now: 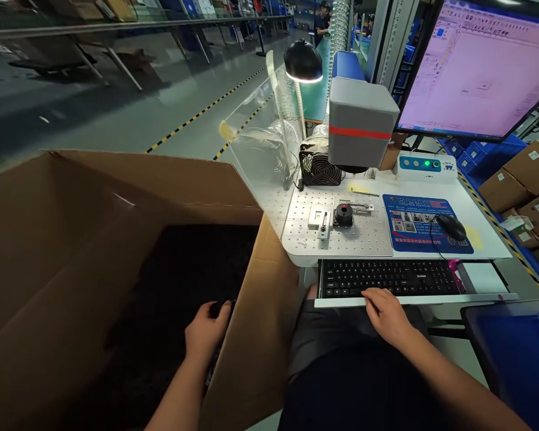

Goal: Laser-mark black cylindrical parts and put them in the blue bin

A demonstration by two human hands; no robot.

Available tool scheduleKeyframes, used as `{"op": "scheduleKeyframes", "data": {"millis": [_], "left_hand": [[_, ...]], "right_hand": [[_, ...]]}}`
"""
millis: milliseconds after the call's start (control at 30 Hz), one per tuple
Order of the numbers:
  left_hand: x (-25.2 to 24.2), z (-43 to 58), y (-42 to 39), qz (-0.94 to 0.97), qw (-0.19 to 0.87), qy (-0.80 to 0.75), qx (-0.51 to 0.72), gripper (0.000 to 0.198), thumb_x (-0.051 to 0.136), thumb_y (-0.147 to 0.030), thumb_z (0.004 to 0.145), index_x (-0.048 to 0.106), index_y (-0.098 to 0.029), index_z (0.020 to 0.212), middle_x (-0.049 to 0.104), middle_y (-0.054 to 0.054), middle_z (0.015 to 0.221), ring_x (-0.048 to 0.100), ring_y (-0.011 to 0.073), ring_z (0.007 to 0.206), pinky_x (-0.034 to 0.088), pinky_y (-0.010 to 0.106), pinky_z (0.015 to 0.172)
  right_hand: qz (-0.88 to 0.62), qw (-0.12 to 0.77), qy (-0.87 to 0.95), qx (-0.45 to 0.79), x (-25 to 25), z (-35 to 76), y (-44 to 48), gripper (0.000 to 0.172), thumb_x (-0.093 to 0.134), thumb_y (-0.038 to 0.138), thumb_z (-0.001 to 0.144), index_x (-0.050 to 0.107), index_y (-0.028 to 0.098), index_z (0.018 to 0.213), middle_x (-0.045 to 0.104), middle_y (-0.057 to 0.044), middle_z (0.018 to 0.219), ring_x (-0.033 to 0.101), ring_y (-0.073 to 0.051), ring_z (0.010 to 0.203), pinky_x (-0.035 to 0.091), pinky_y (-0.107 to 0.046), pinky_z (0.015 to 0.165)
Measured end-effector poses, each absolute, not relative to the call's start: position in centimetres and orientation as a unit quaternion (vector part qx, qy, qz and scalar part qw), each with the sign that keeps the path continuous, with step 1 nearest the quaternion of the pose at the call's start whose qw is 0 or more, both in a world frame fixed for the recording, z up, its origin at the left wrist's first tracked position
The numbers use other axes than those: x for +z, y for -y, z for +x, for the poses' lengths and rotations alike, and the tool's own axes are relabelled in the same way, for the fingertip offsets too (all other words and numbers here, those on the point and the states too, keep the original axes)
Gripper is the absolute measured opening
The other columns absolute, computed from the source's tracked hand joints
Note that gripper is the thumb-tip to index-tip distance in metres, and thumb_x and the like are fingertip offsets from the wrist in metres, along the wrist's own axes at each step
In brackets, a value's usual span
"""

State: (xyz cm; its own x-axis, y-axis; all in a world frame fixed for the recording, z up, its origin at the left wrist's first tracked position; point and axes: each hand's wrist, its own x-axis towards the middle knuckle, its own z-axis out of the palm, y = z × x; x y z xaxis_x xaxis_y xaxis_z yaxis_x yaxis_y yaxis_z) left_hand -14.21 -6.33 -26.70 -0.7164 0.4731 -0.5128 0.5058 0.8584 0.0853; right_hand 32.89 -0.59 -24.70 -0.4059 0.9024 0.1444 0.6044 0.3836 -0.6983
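My left hand [205, 336] is down inside a big cardboard box [269, 281], near its right wall. Its fingers are closed round a small black part [216, 308], partly hidden by the hand. Dark contents [161, 335] fill the box, too dim to make out singly. My right hand [385, 311] rests on the front edge of the keyboard tray, fingertips by the lower keys of a black keyboard [386, 278], holding nothing. Ahead, a round black part [344, 215] with a red light spot sits on a perforated metal plate [363, 242], beside small metal clamp pieces [324, 226].
A grey machine head [362, 123] with a red stripe overhangs the plate. Around it are a fan [320, 169], a lit lamp [303, 61] and a clear sheet [256, 143]. At right are a mouse [451, 227], a blue mat [424, 239], a monitor [480, 72] and a blue tray [512, 353].
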Motion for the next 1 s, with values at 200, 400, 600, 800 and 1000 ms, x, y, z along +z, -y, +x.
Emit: {"op": "scheduleKeyframes", "data": {"millis": [200,400,600,800,1000], "left_hand": [[-26.3,-13.5,6.7,0.275,0.293,-0.914,-0.049,0.102,0.042,-0.078,0.064,0.054,-0.012,0.142,0.062,0.012,0.086,0.059,0.0330,0.102,0.044,0.038,0.088],[-27.2,-14.1,7.1,0.271,0.315,-0.907,-0.067,0.097,0.054,-0.066,0.067,0.045,-0.018,0.151,0.059,0.018,0.125,0.054,0.0359,0.120,0.044,0.040,0.095],[-27.7,-14.9,6.9,0.272,0.350,-0.893,-0.073,0.109,0.044,-0.085,0.067,0.039,-0.019,0.154,0.061,0.015,0.106,0.057,0.0349,0.112,0.044,0.039,0.093],[-28.9,-15.8,7.2,0.273,0.363,-0.887,-0.082,0.117,0.035,-0.094,0.068,0.029,-0.018,0.158,0.056,0.019,0.127,0.053,0.0380,0.123,0.042,0.041,0.098],[-28.8,-16.1,6.8,0.275,0.364,-0.887,-0.064,0.122,0.034,-0.094,0.062,0.030,-0.017,0.155,0.054,0.021,0.133,0.051,0.0377,0.128,0.041,0.039,0.103]], "right_hand": [[-0.466,0.256,0.799,0.280,-25.1,32.9,0.6,0.031,0.053,0.004,0.094,0.063,0.018,0.120,0.069,0.000,0.115,0.065,-0.015,0.102,0.058,-0.036,0.087],[-0.479,0.280,0.787,0.270,-24.2,33.1,-0.8,0.031,0.056,0.009,0.098,0.058,0.025,0.125,0.067,0.003,0.117,0.064,-0.011,0.107,0.057,-0.033,0.093],[-0.510,0.301,0.762,0.261,-23.9,32.9,-5.1,0.021,0.057,0.016,0.099,0.068,0.022,0.116,0.070,0.004,0.113,0.066,-0.010,0.108,0.055,-0.027,0.098],[-0.565,0.297,0.709,0.299,-24.5,31.0,-10.8,0.028,0.059,0.034,0.098,0.069,0.015,0.116,0.069,-0.002,0.109,0.067,-0.013,0.097,0.054,-0.032,0.090],[-0.638,0.245,0.638,0.354,-25.5,27.1,-16.2,0.067,0.068,0.052,0.086,0.061,0.010,0.137,0.061,-0.010,0.129,0.061,-0.020,0.099,0.050,-0.041,0.097]]}}
